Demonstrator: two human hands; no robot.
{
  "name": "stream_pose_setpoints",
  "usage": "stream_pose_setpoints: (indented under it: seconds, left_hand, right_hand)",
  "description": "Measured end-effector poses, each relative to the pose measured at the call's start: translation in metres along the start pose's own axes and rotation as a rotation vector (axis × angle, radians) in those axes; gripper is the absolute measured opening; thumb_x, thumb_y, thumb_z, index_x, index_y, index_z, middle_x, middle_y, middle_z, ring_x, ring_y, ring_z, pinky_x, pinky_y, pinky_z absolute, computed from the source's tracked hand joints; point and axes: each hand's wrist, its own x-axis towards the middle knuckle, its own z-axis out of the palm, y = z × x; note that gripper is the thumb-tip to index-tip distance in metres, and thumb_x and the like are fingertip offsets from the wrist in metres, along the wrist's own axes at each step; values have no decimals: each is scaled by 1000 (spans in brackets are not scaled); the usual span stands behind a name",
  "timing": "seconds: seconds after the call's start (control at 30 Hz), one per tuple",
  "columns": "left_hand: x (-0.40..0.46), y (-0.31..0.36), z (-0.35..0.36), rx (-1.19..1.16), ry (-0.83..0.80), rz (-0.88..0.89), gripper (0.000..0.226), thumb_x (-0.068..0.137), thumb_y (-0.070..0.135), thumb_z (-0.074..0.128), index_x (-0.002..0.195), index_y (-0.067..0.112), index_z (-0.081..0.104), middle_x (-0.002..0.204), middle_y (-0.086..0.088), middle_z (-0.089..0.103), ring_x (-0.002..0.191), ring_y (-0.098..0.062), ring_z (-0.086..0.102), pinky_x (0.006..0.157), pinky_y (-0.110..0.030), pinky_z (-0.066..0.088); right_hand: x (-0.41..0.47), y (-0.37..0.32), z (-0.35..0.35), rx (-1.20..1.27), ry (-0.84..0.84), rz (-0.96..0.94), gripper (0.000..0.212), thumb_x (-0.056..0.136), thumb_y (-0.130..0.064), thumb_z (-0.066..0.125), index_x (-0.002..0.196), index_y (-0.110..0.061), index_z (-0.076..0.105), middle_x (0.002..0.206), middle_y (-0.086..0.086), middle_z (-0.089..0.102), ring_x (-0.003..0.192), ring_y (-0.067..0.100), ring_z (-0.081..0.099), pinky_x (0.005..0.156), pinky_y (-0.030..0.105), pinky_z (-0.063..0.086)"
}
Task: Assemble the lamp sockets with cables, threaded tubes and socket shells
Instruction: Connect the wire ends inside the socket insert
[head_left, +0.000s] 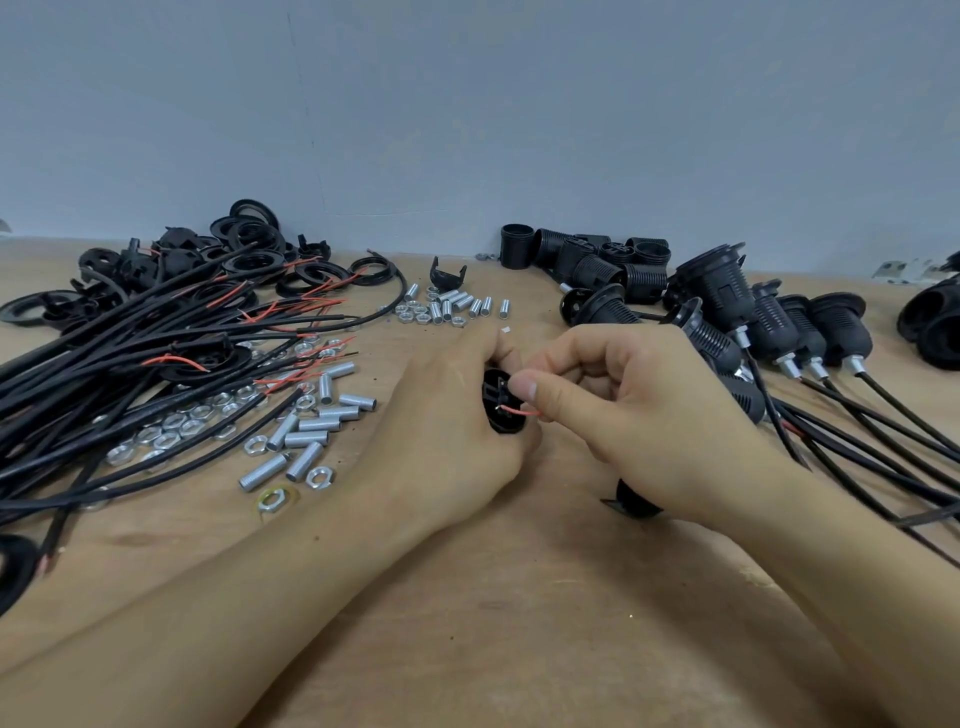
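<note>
My left hand (457, 410) grips a black socket insert (500, 410) at the table's middle, its terminal face turned towards my right hand. My right hand (623, 410) pinches a thin red wire (522, 411) whose bare tip sits at the insert's terminal. A black part (631, 501) pokes out beneath my right wrist; what it is I cannot tell. Loose black cables with red wire ends (130, 364) lie in a heap at the left. Silver threaded tubes (311, 431) and nuts (171, 431) are scattered beside them.
Black rings and caps (244, 254) are piled at the back left. Ribbed socket shells (613, 260) stand at the back centre. Several assembled sockets with cables (769, 327) lie at the right. More tubes and nuts (452, 306) sit behind my hands on the wooden table (493, 623).
</note>
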Motion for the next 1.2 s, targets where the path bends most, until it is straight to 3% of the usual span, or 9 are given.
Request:
stream_pose_setpoints:
  seconds: [0.13, 0.27, 0.37, 0.47, 0.67, 0.83, 1.0, 1.13, 1.2]
  left_hand:
    - [0, -1, 0, -1, -7, -4, 29, 70, 15, 76, 78, 28, 51, 69, 11, 62, 69, -6, 58, 54, -25, 45]
    - [-2, 1, 0, 0, -19, 45, 25, 71, 17, 71, 80, 27, 50, 70, 9, 61, 69, -11, 59, 60, -39, 49]
    - [-3, 2, 0, -2, -41, 77, 22, 70, 20, 67, 87, 26, 55, 77, 7, 65, 76, -16, 62, 64, -42, 51]
    - [-5, 2, 0, -10, -59, 71, 22, 71, 19, 69, 89, 25, 57, 79, 8, 64, 77, -13, 61, 66, -41, 50]
    - [-3, 1, -1, -86, -104, 29, 26, 71, 11, 74, 80, 26, 55, 71, 7, 64, 64, -8, 58, 59, -34, 48]
    - [-3, 1, 0, -55, -126, 82, 21, 69, 22, 64, 89, 21, 59, 80, 7, 65, 76, -14, 61, 67, -40, 50]
    - [-2, 0, 1, -34, -116, 72, 20, 70, 22, 67, 87, 18, 58, 80, 4, 66, 76, -15, 61, 67, -43, 49]
    - [0, 0, 1, -45, -84, 33, 21, 71, 20, 73, 83, 23, 56, 75, 5, 65, 69, -10, 59, 60, -30, 46]
    - [0, 0, 1, -47, -84, 31, 24, 72, 19, 74, 81, 29, 54, 73, 9, 64, 69, -6, 59, 56, -19, 43]
  right_hand:
    - [-1, 1, -1, -43, 1, -44, 11, 86, -18, 71, 75, -21, 71, 69, -7, 70, 58, 11, 61, 58, 21, 51]
    - [-1, 1, 0, -78, 31, -68, 8, 86, -22, 69, 79, -20, 71, 74, 2, 72, 69, 29, 65, 66, 42, 55]
    - [0, 2, -1, -113, 46, -100, 8, 86, -21, 70, 78, -20, 70, 69, 0, 69, 64, 21, 61, 60, 28, 50]
    - [0, 1, -4, -168, -3, -129, 8, 86, -19, 71, 78, -21, 71, 69, -1, 69, 64, 18, 60, 63, 30, 50]
    - [0, 1, -11, -229, -51, -194, 13, 84, -13, 74, 76, -23, 73, 66, -10, 67, 61, 7, 56, 60, 13, 41]
    - [-1, 3, -10, -235, -43, -202, 9, 84, -13, 75, 77, -18, 73, 67, -7, 66, 62, 7, 56, 60, 14, 41]
    - [1, 5, -8, -242, -26, -174, 5, 85, -18, 74, 80, -20, 74, 69, -12, 67, 66, 6, 58, 64, 18, 44]
    - [1, 3, -10, -199, -63, -119, 3, 86, -28, 70, 85, -26, 73, 69, -6, 67, 63, 19, 55, 62, 34, 48]
    - [1, 1, -12, -143, -66, -113, 6, 84, -30, 70, 88, -26, 68, 75, 2, 68, 60, 21, 55, 57, 35, 47]
